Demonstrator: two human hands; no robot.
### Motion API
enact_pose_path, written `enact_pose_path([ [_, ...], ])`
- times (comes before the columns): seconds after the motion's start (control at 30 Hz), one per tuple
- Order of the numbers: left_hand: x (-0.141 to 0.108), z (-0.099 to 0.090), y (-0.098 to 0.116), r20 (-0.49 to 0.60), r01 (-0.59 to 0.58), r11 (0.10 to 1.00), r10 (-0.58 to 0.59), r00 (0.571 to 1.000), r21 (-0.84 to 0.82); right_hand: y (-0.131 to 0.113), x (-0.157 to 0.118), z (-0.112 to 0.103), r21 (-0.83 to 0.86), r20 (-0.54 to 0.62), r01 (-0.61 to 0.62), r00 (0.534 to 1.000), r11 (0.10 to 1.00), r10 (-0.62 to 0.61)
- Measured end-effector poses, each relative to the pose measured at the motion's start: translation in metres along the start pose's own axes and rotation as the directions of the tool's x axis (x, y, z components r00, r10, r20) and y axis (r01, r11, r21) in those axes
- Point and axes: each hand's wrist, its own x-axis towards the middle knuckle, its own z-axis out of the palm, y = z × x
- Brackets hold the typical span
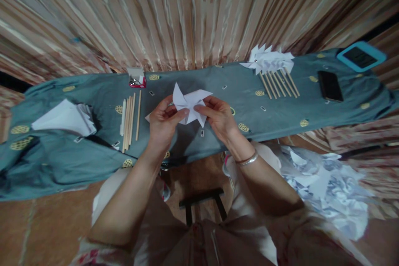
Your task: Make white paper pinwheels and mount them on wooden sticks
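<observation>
A white paper pinwheel (193,104) with pointed blades is held up over the table, between my two hands. My left hand (164,122) grips its left side, thumb near the centre. On the right side, my right hand (218,115) pinches the paper, its thumb also close to the middle. Left of my left hand lie several thin wooden sticks (129,122) beside a white stick (123,117). Behind them an open small box (137,81) holds shiny metal pieces. Folded white paper (67,118) is stacked at the far left.
Several pinwheels (271,61) on sticks lie at the table's back right. Nearby are a black phone (330,86) and a blue-framed device (361,56). The cloth-covered table (224,87) backs onto a curtain (187,16). A clear bag of white paper (330,189) stands at the lower right.
</observation>
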Motion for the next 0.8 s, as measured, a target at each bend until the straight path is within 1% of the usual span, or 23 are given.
enact_pose_path([
  [0.23,0.0013,-0.0013,0.0032,-0.025,-0.017,1.0,0.018,1.0,0.011,-0.002,0.0004,0.0,-0.015,0.005,0.037,0.999,0.999,-0.037],
  [0.47,0.0014,-0.0011,0.0004,-0.005,0.004,0.999,-0.004,1.0,0.052,0.0004,-0.0005,-0.002,-0.063,0.028,0.063,0.998,0.996,-0.061],
  [0.63,0.0028,-0.0032,-0.0047,0.004,-0.002,0.999,0.002,1.0,0.034,-0.0022,-0.0027,0.0001,-0.06,0.033,0.035,0.999,0.998,-0.033],
  [0.8,0.0049,-0.0042,-0.0062,-0.018,-0.01,0.999,0.01,1.0,-0.036,-0.0046,-0.0018,-0.0018,-0.035,-0.024,0.006,1.0,0.999,-0.007],
])
